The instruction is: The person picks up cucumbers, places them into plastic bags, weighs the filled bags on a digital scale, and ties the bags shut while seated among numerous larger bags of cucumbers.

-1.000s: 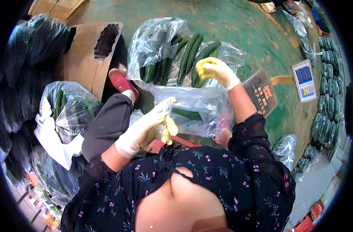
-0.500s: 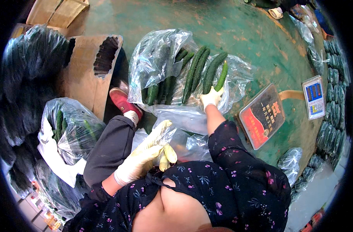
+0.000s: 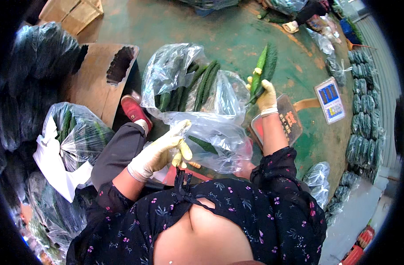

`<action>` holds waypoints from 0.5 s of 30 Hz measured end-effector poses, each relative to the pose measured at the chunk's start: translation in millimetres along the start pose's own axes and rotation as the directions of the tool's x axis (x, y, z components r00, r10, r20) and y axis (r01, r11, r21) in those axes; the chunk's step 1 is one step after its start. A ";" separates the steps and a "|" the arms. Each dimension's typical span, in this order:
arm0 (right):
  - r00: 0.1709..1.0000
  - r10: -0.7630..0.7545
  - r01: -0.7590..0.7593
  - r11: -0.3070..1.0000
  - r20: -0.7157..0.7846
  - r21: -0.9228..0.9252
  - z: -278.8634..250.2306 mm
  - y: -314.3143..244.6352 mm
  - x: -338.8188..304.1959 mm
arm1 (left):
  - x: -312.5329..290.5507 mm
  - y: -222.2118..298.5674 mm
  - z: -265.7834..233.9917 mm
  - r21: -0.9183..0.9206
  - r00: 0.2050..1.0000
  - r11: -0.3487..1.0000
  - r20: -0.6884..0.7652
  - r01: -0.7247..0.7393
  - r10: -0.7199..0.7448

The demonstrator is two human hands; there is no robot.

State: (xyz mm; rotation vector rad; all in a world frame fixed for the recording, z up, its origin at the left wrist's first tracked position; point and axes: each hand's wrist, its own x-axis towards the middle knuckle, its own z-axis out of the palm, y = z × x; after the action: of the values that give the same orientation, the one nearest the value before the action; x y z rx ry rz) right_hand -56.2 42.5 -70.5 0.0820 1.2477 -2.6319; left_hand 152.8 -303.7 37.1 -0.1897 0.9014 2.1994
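Observation:
Two cucumbers, one dark green [image 3: 270,64] and one brighter green [image 3: 261,64], stand nearly upright in my gloved right hand [image 3: 267,97]. The hand is raised over the near part of the scale's platform [image 3: 287,126]. At the middle, my gloved left hand [image 3: 160,154] is closed on the edge of a clear plastic bag [image 3: 226,152]. A single cucumber [image 3: 203,145] shows through that bag's film. Just beyond lies a large open plastic bag [image 3: 164,66] with several dark cucumbers [image 3: 207,86] in and on it.
The scale's display [image 3: 329,100] stands to the right. Rows of bagged cucumbers [image 3: 363,106] line the far right. At left are a wooden board [image 3: 96,84], a tied bag of cucumbers [image 3: 85,137] and dark stacked bags [image 3: 34,84]. Another person's shoe [image 3: 291,27] is at the top right.
My right hand has lifted two cucumbers off the open bag and moved right, toward the scale. My left hand stays near the same place with the plastic. The view has shifted slightly.

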 end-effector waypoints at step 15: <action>0.612 0.791 -0.629 0.483 -0.004 -0.609 128.7 -158.5 -232.1 | 4.9 4.5 -25.4 -0.154 0.987 0.976 -0.071 -0.156 0.146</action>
State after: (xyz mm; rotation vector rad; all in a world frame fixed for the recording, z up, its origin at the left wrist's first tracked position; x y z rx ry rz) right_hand 139.4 82.3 165.5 0.1018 1.4123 -1.4169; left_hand 142.8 -319.7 18.8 -0.2711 0.7948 2.4203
